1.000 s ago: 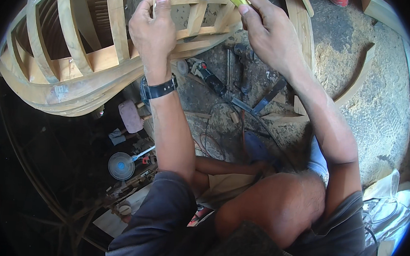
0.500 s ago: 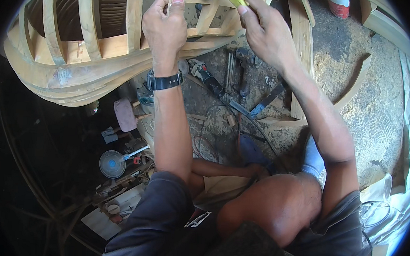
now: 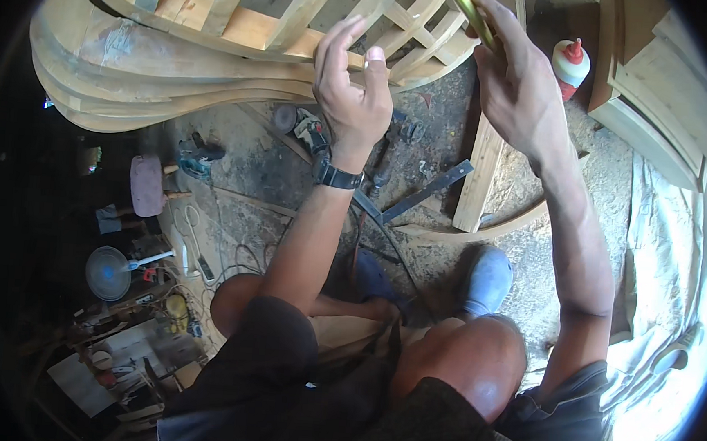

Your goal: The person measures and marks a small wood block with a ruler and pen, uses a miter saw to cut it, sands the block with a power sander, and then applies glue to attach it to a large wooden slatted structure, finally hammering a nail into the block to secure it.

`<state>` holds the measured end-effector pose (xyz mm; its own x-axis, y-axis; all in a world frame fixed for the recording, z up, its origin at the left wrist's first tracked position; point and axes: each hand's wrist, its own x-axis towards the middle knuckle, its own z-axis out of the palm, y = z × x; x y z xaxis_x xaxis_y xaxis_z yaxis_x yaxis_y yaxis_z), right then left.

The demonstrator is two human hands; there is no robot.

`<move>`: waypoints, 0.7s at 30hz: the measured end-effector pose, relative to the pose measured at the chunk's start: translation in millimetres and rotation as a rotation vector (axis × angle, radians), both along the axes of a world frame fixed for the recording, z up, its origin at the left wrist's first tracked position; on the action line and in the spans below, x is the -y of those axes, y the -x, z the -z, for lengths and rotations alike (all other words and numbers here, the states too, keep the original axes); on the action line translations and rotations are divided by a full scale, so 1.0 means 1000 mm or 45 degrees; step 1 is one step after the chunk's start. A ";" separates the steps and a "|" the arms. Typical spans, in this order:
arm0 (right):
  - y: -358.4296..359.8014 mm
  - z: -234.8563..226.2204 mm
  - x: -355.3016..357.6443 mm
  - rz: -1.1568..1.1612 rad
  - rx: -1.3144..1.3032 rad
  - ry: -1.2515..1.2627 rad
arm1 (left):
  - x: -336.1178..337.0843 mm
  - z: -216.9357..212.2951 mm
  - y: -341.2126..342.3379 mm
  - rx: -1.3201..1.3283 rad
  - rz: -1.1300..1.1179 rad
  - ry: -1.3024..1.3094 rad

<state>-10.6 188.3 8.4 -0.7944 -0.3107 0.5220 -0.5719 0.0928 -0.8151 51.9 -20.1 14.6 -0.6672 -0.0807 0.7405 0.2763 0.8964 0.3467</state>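
A large curved wooden frame (image 3: 176, 56) with upright slats and bent rails spans the upper left. My left hand (image 3: 352, 97), a dark watch on its wrist, is raised in front of its lower rail, thumb apart from loosely curved fingers. Nothing clearly shows in its grasp. To its right, my right hand (image 3: 522, 93) is closed round the yellow-green handle of a hammer (image 3: 470, 14). The hammer's head is out of view past the top edge. Crossed wooden pieces (image 3: 420, 30) of the frame lie between the two hands.
An angle grinder (image 3: 307, 127), a dark flat metal bar (image 3: 429, 193), a plank (image 3: 479, 176) and a curved wood strip (image 3: 513, 222) lie on the dusty floor. A white-and-red squeeze bottle (image 3: 571, 68) stands at upper right. A pinkish stool (image 3: 147, 186) and a fan (image 3: 109, 273) are leftward.
The left hand has left the slat it gripped, and its fingers have spread. The right hand has moved rightward with the hammer. The view has shifted, bringing the whole bottle in.
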 end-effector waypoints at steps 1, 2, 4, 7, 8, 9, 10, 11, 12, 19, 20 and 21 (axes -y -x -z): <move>0.014 -0.007 -0.009 -0.172 -0.033 0.087 | -0.006 0.005 -0.010 0.074 0.006 -0.234; 0.012 -0.012 -0.013 -0.126 -0.071 -0.020 | -0.012 0.010 -0.018 0.147 0.023 -0.469; -0.005 -0.022 -0.008 -0.138 0.061 -0.209 | -0.003 0.020 -0.035 0.186 0.097 -0.955; -0.048 -0.027 -0.012 -0.200 0.403 -0.467 | 0.014 0.029 -0.037 -0.013 -0.116 -1.410; -0.058 -0.011 -0.011 -0.202 0.218 -0.371 | 0.018 0.027 -0.030 0.051 -0.151 -1.415; -0.068 -0.003 -0.008 -0.270 0.276 -0.369 | 0.023 0.030 -0.024 0.016 -0.068 -1.436; -0.078 0.001 -0.002 -0.287 0.324 -0.384 | 0.028 0.025 -0.018 -0.020 0.026 -1.445; -0.084 0.003 0.005 -0.304 0.372 -0.397 | 0.032 0.021 -0.014 -0.054 0.119 -1.450; -0.083 0.004 0.008 -0.280 0.464 -0.445 | 0.028 0.012 -0.004 -0.034 0.472 -1.513; -0.101 -0.009 0.048 -0.483 0.390 -0.441 | 0.080 0.021 -0.001 0.468 0.514 -1.589; -0.099 -0.011 0.049 -0.535 0.406 -0.467 | 0.092 0.018 -0.008 0.605 0.501 -1.465; -0.098 -0.011 0.050 -0.581 0.431 -0.498 | 0.102 0.013 -0.019 0.719 0.468 -1.431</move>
<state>87.6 138.7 19.3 -0.6387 -0.7678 0.0496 -0.3432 0.2266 -0.9115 70.5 -121.7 1.3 -0.9767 -0.2148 0.0010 0.0127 -0.0529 0.9985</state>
